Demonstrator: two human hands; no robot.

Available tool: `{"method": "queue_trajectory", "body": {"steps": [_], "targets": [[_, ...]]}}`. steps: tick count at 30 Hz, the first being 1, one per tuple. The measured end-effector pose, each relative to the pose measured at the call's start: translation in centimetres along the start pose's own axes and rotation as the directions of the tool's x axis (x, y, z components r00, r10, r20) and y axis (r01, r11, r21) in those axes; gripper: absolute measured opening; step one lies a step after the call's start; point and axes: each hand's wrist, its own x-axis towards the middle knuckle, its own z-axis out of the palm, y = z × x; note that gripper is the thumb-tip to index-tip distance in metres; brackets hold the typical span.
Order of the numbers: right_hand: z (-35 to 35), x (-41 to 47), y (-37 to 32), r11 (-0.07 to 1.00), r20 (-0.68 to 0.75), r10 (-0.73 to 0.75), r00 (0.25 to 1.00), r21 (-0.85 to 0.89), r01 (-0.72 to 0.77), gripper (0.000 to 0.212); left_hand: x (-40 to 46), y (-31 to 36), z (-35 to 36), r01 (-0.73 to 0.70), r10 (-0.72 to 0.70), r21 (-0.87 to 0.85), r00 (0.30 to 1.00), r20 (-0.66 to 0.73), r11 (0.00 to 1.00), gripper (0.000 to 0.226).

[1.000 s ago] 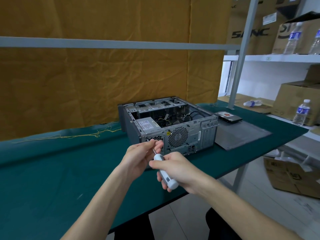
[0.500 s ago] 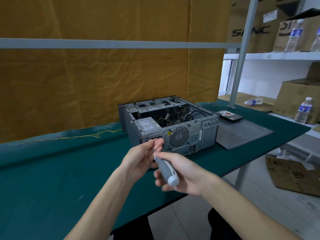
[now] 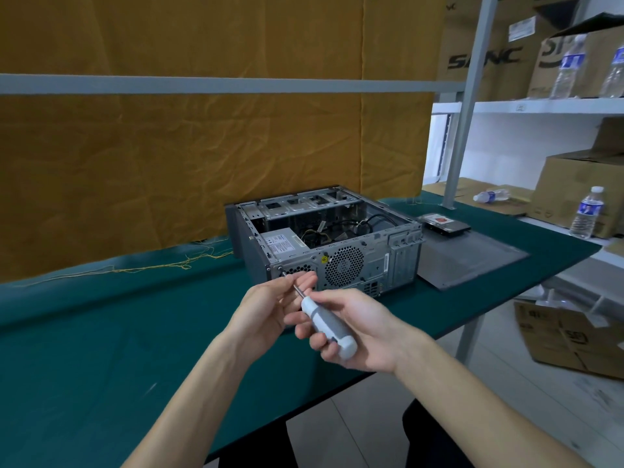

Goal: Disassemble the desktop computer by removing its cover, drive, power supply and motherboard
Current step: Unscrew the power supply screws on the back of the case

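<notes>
1. So, at the left of the action, the left hand is raised in front of the computer case, its fingers curled lightly round the thin metal shaft of the screwdriver to steady it.

2. Its tip sits at a screw near the upper left corner of the case's back panel, beside the power supply; I judge the step in hand to be undoing the screws that hold that unit in.

3. Just to the right, the right hand grips the grey and white handle of the screwdriver, fingers wrapped round it.

4. Behind both hands, the case lies on its side on the green desk, near the middle of the front edge, its top open. The power supply remains inside at the left rear, cables lie loose within, and whether the motherboard is there cannot be told from this angle.

5. Further right, the cover lies flat on the desk, touching or just beside the case, so that part looks done.

6. Beyond it, toward the far right corner of the desk, the drive lies out of the case, so that step also looks finished.

7. Left, by my reckoning: power supply, then motherboard.
</notes>
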Motion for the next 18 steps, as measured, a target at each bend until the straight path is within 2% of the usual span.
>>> {"method": "queue_trajectory", "body": {"steps": [1, 2, 4, 5, 6, 7, 9, 10, 11, 12, 13, 15, 17, 18], "targets": [[0.2, 0.2, 0.1, 0.993, -0.048, -0.042, 0.998, -0.111, 0.037, 0.032, -0.1, 0.0, 0.0, -0.003, 0.003, 0.017, 1.000, -0.009, 1.000, 0.029], [0.6, 0.6, 0.3, 0.951, -0.121, -0.123, 0.985, -0.297, 0.083, 0.027, -0.1, 0.0, 0.1, -0.019, 0.021, 0.057, 0.999, -0.033, 0.998, 0.028], [1.4, 1.1, 0.9, 0.772, -0.206, -0.302, 0.931, -0.626, 0.112, 0.018, 0.2, -0.4, 0.1, -0.076, 0.090, 0.136, 0.991, -0.099, 0.988, 0.028], [1.5, 1.4, 1.2, 0.716, -0.209, -0.348, 0.914, -0.689, 0.115, 0.017, 0.3, -0.5, 0.0, -0.093, 0.109, 0.138, 0.987, -0.117, 0.986, 0.028], [1.5, 1.6, 1.4, 0.728, -0.212, -0.347, 0.914, -0.675, 0.120, 0.019, 0.3, -0.5, 0.0, -0.094, 0.108, 0.117, 0.988, -0.115, 0.989, 0.027], [1.5, 1.5, 1.4, 0.816, -0.211, -0.293, 0.933, -0.564, 0.129, 0.022, 0.3, -0.5, 0.0, -0.078, 0.086, 0.094, 0.992, -0.093, 0.993, 0.026], [1.5, 1.0, 1.2, 0.980, -0.101, -0.104, 0.989, -0.181, 0.085, 0.029, 0.2, -0.3, 0.0, -0.022, 0.025, 0.062, 0.999, -0.044, 0.998, 0.029], [1.4, 0.8, 1.1, 0.997, -0.032, -0.056, 0.998, -0.049, 0.055, 0.032, 0.1, -0.2, 0.0, -0.002, 0.004, 0.045, 1.000, -0.030, 0.999, 0.030], [1.4, 0.7, 1.1, 0.998, -0.003, -0.054, 0.999, -0.026, 0.053, 0.030, 0.1, -0.1, 0.0, 0.010, -0.009, 0.033, 1.000, -0.027, 0.999, 0.030], [1.3, 0.8, 1.2, 0.992, -0.039, -0.086, 0.996, -0.095, 0.082, 0.026, 0.1, -0.1, 0.0, 0.011, -0.010, 0.031, 0.999, -0.034, 0.999, 0.030], [1.3, 1.0, 1.4, 0.964, -0.108, -0.149, 0.983, -0.238, 0.120, 0.022, 0.2, 0.0, 0.0, 0.001, 0.001, 0.044, 0.999, -0.050, 0.999, 0.029], [1.4, 1.6, 1.8, 0.846, -0.212, -0.280, 0.936, -0.515, 0.137, 0.016, 0.4, -0.1, -0.1, -0.041, 0.051, 0.108, 0.994, -0.094, 0.993, 0.027], [1.3, 1.9, 2.0, 0.803, -0.257, -0.332, 0.908, -0.581, 0.129, 0.011, 0.6, -0.3, -0.1, -0.070, 0.084, 0.127, 0.990, -0.112, 0.990, 0.025], [1.2, 1.8, 2.1, 0.836, -0.261, -0.324, 0.909, -0.530, 0.145, 0.013, 0.6, -0.3, 0.0, -0.069, 0.080, 0.105, 0.991, -0.104, 0.992, 0.024]]}}
